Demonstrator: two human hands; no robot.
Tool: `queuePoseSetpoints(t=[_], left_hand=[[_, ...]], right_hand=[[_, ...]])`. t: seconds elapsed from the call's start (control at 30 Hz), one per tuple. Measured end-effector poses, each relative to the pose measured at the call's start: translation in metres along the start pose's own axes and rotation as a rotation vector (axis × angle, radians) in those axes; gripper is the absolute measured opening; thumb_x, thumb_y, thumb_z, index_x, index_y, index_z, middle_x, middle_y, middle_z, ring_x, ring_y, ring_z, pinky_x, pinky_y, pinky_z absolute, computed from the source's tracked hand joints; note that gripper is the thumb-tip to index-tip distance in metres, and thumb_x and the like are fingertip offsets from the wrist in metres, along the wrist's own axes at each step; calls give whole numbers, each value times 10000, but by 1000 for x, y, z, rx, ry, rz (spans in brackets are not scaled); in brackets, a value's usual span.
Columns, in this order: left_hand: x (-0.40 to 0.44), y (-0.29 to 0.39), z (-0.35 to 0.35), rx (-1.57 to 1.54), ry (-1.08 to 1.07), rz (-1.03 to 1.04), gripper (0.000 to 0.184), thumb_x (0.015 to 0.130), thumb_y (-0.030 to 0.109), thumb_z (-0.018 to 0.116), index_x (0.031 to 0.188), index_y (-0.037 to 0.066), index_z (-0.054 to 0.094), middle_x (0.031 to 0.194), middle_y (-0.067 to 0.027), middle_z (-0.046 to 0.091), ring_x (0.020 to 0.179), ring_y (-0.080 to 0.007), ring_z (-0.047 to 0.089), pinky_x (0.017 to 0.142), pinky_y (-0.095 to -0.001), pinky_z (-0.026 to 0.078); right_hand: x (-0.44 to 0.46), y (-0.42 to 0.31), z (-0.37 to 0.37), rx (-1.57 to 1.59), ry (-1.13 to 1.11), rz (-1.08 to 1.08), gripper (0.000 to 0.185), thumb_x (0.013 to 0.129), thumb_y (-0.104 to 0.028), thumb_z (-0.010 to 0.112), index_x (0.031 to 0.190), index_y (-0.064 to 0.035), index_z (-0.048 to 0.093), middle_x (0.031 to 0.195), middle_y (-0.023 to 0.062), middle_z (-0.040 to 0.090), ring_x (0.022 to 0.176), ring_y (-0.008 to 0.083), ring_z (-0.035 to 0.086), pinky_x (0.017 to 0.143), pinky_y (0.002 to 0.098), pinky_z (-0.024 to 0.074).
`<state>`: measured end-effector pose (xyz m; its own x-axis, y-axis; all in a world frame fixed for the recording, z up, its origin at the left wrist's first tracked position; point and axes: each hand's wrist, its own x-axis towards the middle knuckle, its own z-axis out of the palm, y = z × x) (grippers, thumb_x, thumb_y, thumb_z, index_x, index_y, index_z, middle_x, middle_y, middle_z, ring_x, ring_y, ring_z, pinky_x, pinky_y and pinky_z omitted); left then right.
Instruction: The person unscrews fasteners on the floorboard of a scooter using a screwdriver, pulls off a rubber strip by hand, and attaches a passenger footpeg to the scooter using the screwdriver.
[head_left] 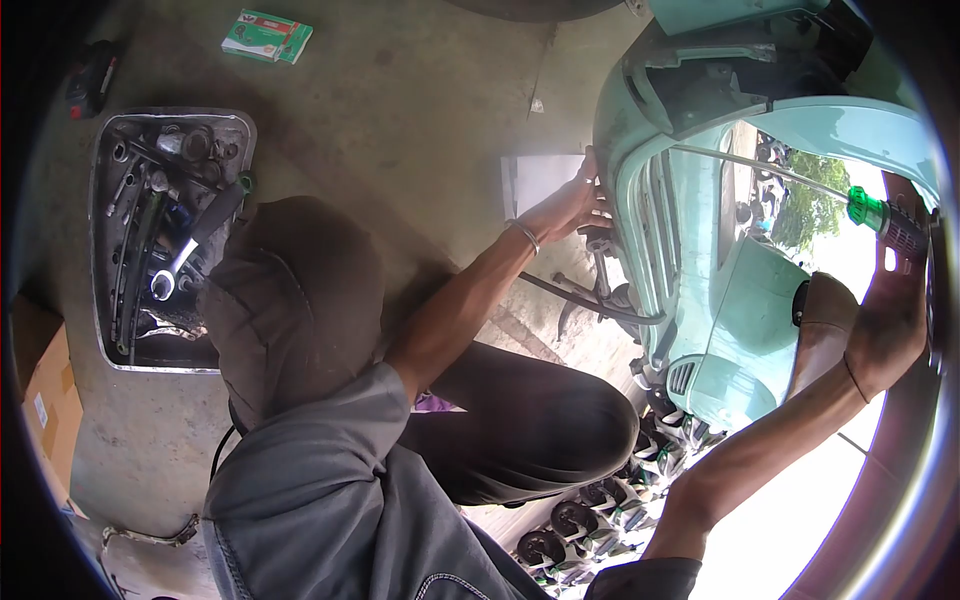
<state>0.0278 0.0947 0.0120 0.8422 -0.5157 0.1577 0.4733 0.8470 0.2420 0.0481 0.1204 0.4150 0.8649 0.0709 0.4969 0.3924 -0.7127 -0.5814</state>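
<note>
A mint-green scooter body (735,340) stands on the right, its slatted panel (655,235) facing the floor area. My left hand (570,205) grips the near edge of this panel, thumb apart from the fingers; some fingertips are hidden. My right hand (895,290) is closed around a screwdriver (868,208) with a green and black handle. Its long metal shaft runs left across the scooter's opening, the tip end near the top of the slatted panel. A dark hose (590,303) sticks out below my left hand.
A metal tray (245,130) of sockets and tools, with a combination wrench (178,268) on top, sits on the left. A green and white box (266,37), a black and red battery pack (93,78) and a cardboard box (50,400) lie around it. Several wheeled parts (575,518) line the bottom.
</note>
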Motion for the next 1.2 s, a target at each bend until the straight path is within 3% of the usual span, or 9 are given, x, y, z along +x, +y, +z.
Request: queuePoseSetpoints(t=[0.2, 0.3, 0.37, 0.47, 0.63, 0.73, 0.9, 1.03, 1.2], left_hand=[[0, 0, 1, -4, -70, -20, 1205, 691, 944, 149, 1553, 108, 56, 1575, -173, 203, 1446, -332, 230, 1145, -589, 204], [2, -1, 1, -10, -63, -9, 1203, 693, 944, 154, 1551, 105, 65, 1577, -173, 195, 1429, -346, 265, 1140, -590, 214], [2, -5, -1, -17, -10, -8, 984, 860, 813, 113, 1546, 109, 80, 1510, -248, 293, 1371, -383, 366, 1103, -537, 329], [-1, 0, 3, -37, 0, -12, 986, 863, 809, 111, 1547, 101, 67, 1526, -249, 267, 1387, -380, 340, 1109, -533, 319], [0, -1, 2, -30, 0, -8, 1015, 848, 827, 126, 1548, 96, 59, 1542, -241, 238, 1397, -374, 322, 1116, -524, 310], [-1, -3, 1, -40, -3, 1, 1029, 840, 837, 153, 1548, 96, 54, 1545, -237, 231, 1393, -368, 327, 1118, -520, 309], [-4, 2, 3, -56, -36, 14, 1018, 849, 829, 180, 1547, 100, 49, 1535, -230, 248, 1383, -361, 340, 1116, -516, 318], [0, -3, 1, -53, -17, -10, 1004, 859, 817, 165, 1544, 91, 62, 1526, -229, 265, 1381, -357, 345, 1109, -507, 336], [-5, 3, 5, -31, 19, 5, 1005, 865, 815, 159, 1537, 70, 98, 1485, -246, 316, 1334, -342, 404, 1078, -483, 375]], right_hand=[[4, 4, -27, 64, -135, 66, 490, 991, -156, 427, 1393, 121, 384, 1444, 244, 422, 1359, 327, 400, 1191, 495, 206], [-7, 0, -14, -1434, -61, -270, 507, 1000, -177, 412, 1389, 145, 365, 1443, 263, 407, 1380, 344, 364, 1200, 504, 173], [-1, 0, 2, -109, -99, -105, 489, 994, -154, 469, 1377, 140, 395, 1369, 256, 498, 1287, 313, 490, 1134, 439, 343], [-12, -14, 12, 157, -229, 41, 458, 981, -123, 528, 1358, 120, 443, 1263, 201, 598, 1144, 241, 595, 1031, 370, 459], [-13, -4, 14, -1201, -6, -503, 417, 974, -155, 561, 1307, 93, 520, 1196, 150, 635, 1098, 209, 598, 1061, 399, 417], [-11, -5, 14, 128, -125, 32, 434, 991, -120, 482, 1367, 92, 446, 1370, 208, 511, 1284, 280, 492, 1172, 453, 272], [-6, -1, -13, 196, -159, 72, 454, 998, -145, 472, 1355, 132, 425, 1395, 265, 457, 1326, 295, 448, 1194, 464, 220], [-16, -20, 35, -788, 127, -22, 496, 987, -204, 472, 1402, 60, 404, 1395, 253, 462, 1326, 370, 423, 1153, 492, 285], [-2, 0, -3, 25, -145, 27, 473, 979, -171, 509, 1383, 61, 427, 1313, 233, 543, 1217, 344, 544, 1125, 473, 342]])
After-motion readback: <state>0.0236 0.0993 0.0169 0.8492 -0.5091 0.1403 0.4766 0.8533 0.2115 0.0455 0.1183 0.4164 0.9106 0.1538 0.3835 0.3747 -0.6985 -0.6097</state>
